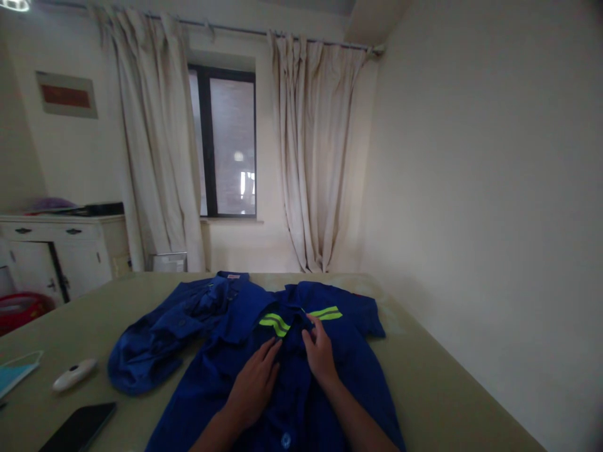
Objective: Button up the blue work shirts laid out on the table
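A blue work shirt [348, 370] with neon yellow stripes [276, 323] lies spread on the olive table [424, 376], collar toward the window. My left hand [254, 383] rests flat on the shirt front, fingers stretched toward the placket. Just right of it, my right hand [320, 351] has its fingers curled together at the placket near the collar, pinching the fabric. A second blue garment [160, 339] lies crumpled to the left, touching the shirt.
On the table's left part lie a white oval device [74, 374], a dark phone [78, 428] and a light blue face mask [16, 371]. A white cabinet [56, 251] and a red basin [19, 309] stand at left. Curtains frame a window [230, 144] behind.
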{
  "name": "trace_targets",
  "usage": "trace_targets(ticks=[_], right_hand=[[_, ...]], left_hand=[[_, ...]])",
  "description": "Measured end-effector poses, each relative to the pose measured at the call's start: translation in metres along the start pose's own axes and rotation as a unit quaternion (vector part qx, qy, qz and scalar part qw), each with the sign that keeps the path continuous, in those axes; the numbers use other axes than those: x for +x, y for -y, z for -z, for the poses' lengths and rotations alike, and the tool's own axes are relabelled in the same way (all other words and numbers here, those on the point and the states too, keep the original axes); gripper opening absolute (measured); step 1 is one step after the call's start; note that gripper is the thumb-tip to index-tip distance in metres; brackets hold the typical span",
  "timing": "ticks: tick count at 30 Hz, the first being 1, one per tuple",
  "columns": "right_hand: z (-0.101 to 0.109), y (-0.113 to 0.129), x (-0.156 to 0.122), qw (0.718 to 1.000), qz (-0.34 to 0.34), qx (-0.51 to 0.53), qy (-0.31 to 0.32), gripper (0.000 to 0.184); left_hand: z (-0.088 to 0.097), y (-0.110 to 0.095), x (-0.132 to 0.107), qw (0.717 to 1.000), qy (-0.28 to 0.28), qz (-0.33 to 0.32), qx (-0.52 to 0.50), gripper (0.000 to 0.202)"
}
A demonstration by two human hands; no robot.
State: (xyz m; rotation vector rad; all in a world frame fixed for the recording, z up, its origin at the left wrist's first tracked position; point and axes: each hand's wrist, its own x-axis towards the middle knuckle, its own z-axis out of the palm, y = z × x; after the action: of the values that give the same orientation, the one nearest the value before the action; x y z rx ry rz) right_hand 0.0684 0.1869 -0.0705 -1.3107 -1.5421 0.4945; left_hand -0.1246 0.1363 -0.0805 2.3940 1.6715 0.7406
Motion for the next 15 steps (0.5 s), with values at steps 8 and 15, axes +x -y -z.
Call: trace_targets(ticks=[8,15], right_hand=[[-0.015,0.039,0.046,0.951,0.077,-0.298,0.011,0.024],[-0.042,0.016,0.057,0.946,0.009,-0.319,0.055,0.018]], left_hand=[[0.011,-0.014,-0.008,0.998,0.039,-0.037,0.034,0.047],[0.013,-0.015,-0.010,0.999,0.038,-0.030,0.015,0.047]])
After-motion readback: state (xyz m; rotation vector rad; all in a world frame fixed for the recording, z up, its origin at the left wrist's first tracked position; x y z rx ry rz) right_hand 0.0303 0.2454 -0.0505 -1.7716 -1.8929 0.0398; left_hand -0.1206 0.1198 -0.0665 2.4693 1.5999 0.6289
